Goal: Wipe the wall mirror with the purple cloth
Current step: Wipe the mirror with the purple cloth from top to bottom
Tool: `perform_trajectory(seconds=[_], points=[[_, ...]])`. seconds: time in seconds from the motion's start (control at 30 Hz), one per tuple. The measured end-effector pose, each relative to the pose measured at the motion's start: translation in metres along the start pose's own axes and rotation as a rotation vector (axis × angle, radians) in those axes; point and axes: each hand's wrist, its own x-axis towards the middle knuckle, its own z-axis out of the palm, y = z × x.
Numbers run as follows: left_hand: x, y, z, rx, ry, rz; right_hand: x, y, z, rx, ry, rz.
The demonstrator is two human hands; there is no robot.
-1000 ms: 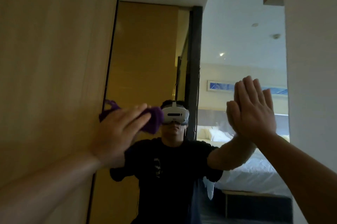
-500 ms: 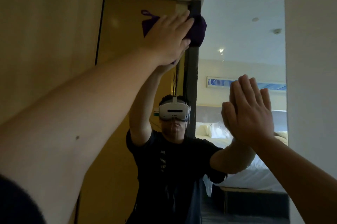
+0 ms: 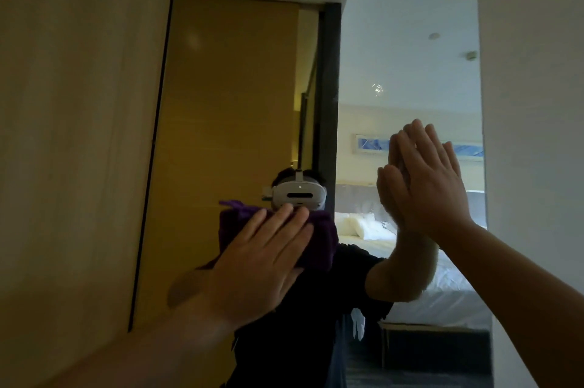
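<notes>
Cloth: bunched fuzzy purple cloth [image 3: 319, 245], on smooth glass wall mirror [image 3: 395, 55].
Left hand [image 3: 262, 264]: fingers straight, flat on cloth.
Right hand [image 3: 426, 185]: open palm against glass.

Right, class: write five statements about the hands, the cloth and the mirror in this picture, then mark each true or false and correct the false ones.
1. The left hand presses the cloth flat against the mirror. True.
2. The cloth is green. False: it is purple.
3. The right hand holds a spray bottle. False: it holds nothing; its straight fingers lie flat against the glass.
4. A bed shows in the mirror's reflection. True.
5. The cloth is at the mirror's top edge. False: it sits about halfway up, over the reflected person's face.
</notes>
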Motion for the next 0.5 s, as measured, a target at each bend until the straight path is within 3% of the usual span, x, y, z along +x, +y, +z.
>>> perform_trajectory(seconds=[0.13, 0.3, 0.5], points=[[-0.017, 0.012, 0.004, 0.009, 0.015, 0.002, -0.012, 0.024, -0.016, -0.030, 0.045, 0.038], [-0.006, 0.004, 0.001, -0.051, 0.077, 0.015, -0.025, 0.047, -0.010, -0.081, -0.043, 0.120], [0.121, -0.030, -0.029, -0.152, 0.301, -0.181, -0.024, 0.046, -0.009, -0.081, -0.036, 0.120]])
